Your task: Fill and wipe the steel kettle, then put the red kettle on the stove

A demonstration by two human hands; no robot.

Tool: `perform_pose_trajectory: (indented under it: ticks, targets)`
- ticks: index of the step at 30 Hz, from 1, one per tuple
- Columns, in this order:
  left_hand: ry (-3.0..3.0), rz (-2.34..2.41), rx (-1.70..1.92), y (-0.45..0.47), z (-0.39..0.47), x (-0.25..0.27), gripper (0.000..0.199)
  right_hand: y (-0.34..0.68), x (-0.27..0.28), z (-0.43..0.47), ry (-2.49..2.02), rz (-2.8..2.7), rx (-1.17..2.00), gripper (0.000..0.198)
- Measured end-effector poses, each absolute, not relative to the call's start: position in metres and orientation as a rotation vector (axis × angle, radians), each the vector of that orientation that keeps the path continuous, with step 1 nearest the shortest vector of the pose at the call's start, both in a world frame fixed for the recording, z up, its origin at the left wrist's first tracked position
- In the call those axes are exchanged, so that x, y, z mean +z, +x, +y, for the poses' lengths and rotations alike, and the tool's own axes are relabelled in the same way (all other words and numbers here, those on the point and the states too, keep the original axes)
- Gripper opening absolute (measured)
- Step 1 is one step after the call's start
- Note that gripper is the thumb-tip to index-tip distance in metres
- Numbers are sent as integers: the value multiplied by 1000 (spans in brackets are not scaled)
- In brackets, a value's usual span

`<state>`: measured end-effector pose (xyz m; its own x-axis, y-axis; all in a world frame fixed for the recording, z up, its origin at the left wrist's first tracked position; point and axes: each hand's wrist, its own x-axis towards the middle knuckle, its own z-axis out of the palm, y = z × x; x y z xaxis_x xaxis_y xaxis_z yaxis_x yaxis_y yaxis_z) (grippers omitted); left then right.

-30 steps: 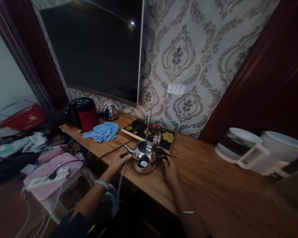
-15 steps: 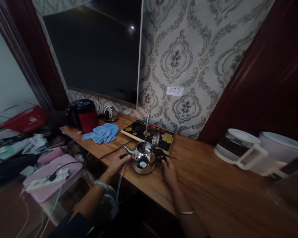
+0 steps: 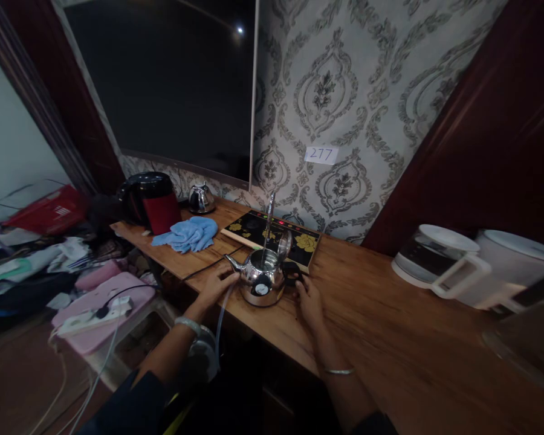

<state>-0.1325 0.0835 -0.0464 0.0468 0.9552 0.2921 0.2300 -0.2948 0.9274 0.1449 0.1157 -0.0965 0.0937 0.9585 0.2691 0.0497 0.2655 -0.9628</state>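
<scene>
A shiny steel kettle (image 3: 263, 285) with a round white label stands on the wooden table near its front edge. Its lid (image 3: 285, 244) is tipped up on the right side, leaving the mouth uncovered. A thin chrome spout (image 3: 269, 219) rises above the kettle's mouth from behind. My right hand (image 3: 310, 302) has its fingers on the black handle (image 3: 292, 273), closed about it as far as shows. On the other side, my left hand (image 3: 216, 287) lies below the kettle's spout, fingers extended toward the body, beside a clear tube (image 3: 220, 321) that hangs over the edge.
Behind the kettle lies a black cooktop panel (image 3: 306, 241) with gold flowers and a red light. A blue cloth (image 3: 191, 234), a red-black kettle (image 3: 161, 211) and a small steel pot (image 3: 202, 199) sit left. White-lidded jugs (image 3: 439, 260) stand right. A power strip (image 3: 95, 317) rests on a pink stool (image 3: 138, 302).
The view has tilted slightly downward, so the surroundings sit higher in the picture. Both hands remain at the kettle with hardly any shift.
</scene>
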Motion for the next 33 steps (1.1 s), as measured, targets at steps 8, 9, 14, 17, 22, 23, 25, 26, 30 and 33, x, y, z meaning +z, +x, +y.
perform_pose_trajectory:
  ticks: [8,9,14,17,22,23,25,26,30,33]
  targets:
    - [1634,1263,1318,-135,86,-52,37,146,-95,115,-1084,-1298,891,46]
    - [1627,1260,1317,-135,86,-52,38,146,-95,115,-1083,-1301,887,46]
    - [1614,1246,1311,-134,86,-51,38,145,-95,115,-1076,-1294,910,45]
    - [1589,1250,1304,-133,85,-51,38,145,-96,115,-1094,-1285,917,47]
    - [1601,1269,1304,-134,86,-53,37,146,-99,117,-1108,-1278,951,51]
    - [1601,1272,1306,-134,86,-54,37,147,-100,117,-1112,-1278,955,52]
    - [1582,1273,1313,-135,86,-55,35,147,-101,118,-1121,-1277,954,53]
    - [1570,1267,1314,-135,87,-56,34,147,-101,118,-1123,-1277,951,53]
    - [1553,1220,1295,-134,86,-56,33,147,-101,118,-1107,-1272,943,51]
    - [1555,1230,1297,-133,85,-54,34,147,-99,117,-1108,-1262,932,51]
